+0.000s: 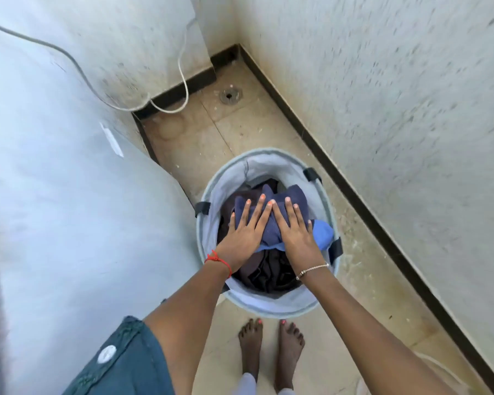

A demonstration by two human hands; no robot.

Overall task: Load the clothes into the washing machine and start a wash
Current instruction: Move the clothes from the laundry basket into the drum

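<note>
Both hands, left hand (244, 233) and right hand (294, 232), are lying flat, fingers (257, 209) spread open on the clothes (271, 229) beneath them in the laundry basket (226, 178); next they're probably needing to scoop a bundle up.

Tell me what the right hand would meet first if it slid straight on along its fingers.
The right hand already lies flat on the dark blue garment; straight on it would probably cross that cloth and meet the far wall of the laundry basket, though depth is unclear.

Single head-worn view, wide-angle, looking steeply down past both forearms to floor (234, 143) and bare feet (271, 352). Laundry basket (211, 195) near frame centre, close below. Walls bend at edges; left side smeared, possibly motion blur. No second view to share scene.
</note>
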